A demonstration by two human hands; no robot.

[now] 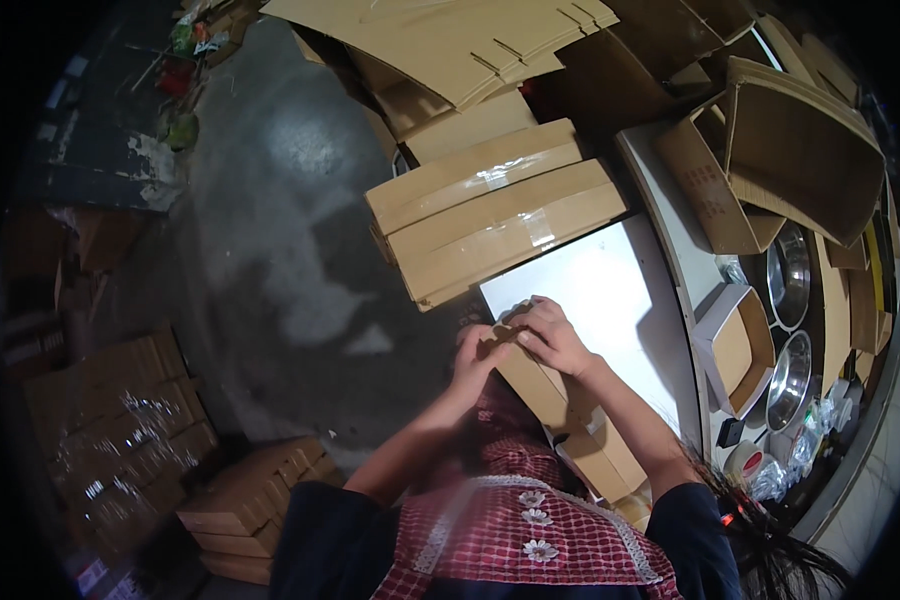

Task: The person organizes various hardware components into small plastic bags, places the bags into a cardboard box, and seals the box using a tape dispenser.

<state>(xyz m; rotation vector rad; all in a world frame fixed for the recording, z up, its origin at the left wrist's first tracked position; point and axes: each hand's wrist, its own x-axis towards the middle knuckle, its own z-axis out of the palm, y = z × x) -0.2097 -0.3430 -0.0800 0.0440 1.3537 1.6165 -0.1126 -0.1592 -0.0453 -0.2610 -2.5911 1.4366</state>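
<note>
A long, narrow brown cardboard box lies along the left edge of the white tabletop, close in front of my body. At its far end, my left hand has its fingers bent around the cardboard edge. My right hand curls over the same end from the right, with fingers close to those of the left. The hands cover most of that end, so the fold of its flaps is hidden. Partly under my right forearm, more brown cardboard continues toward me.
Two taped cartons sit beyond the tabletop, below flat cardboard sheets. An open carton, a small open box, round metal bowls and a tape roll are at right. Stacked cartons stand at lower left.
</note>
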